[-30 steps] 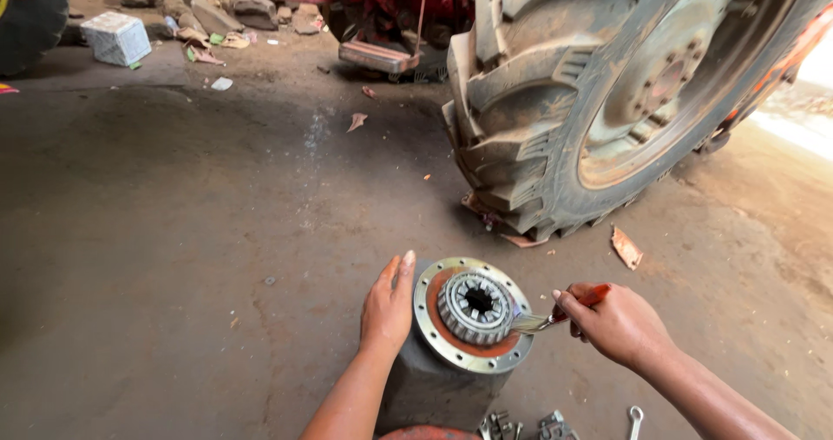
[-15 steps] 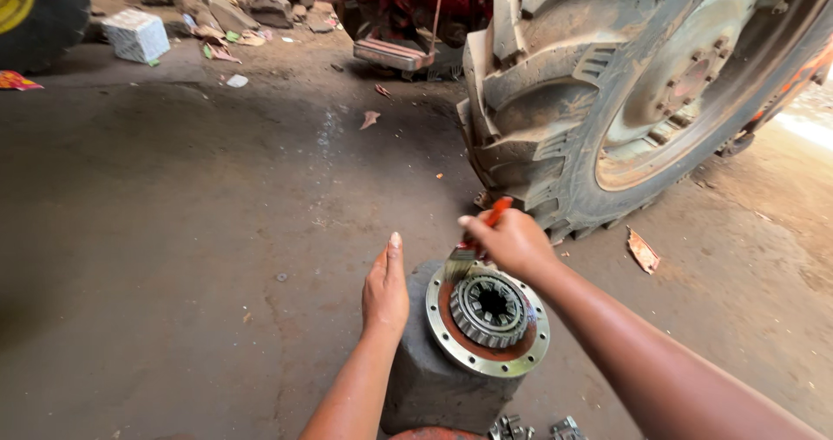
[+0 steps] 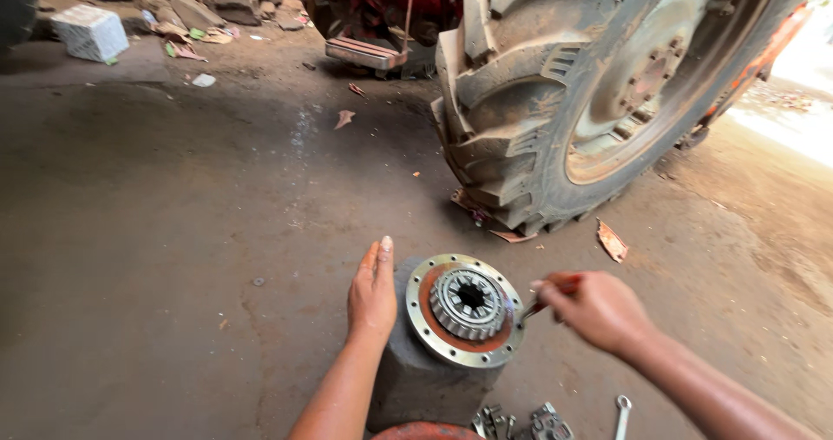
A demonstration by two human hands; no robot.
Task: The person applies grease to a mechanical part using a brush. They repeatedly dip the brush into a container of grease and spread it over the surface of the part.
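A grey metal housing [image 3: 416,379] stands upright on the floor, topped by a round bolt-hole flange [image 3: 423,323] with an orange ring and a toothed gear [image 3: 468,301] in its middle. My left hand [image 3: 371,292] lies flat against the housing's left side, fingers together and pointing away. My right hand [image 3: 594,308] grips a tool with a red handle [image 3: 560,285]; its metal tip touches the flange's right edge beside the gear.
A big muddy tractor tyre [image 3: 599,93] stands just beyond on the right, with a red machine body behind it. Small metal parts [image 3: 521,423] and a spanner [image 3: 621,412] lie by the housing. Stones and a pale block [image 3: 89,32] sit at the far left.
My right hand has swung the red-handled tool from the flange's far left edge round to its right edge. My left hand stays on the housing.
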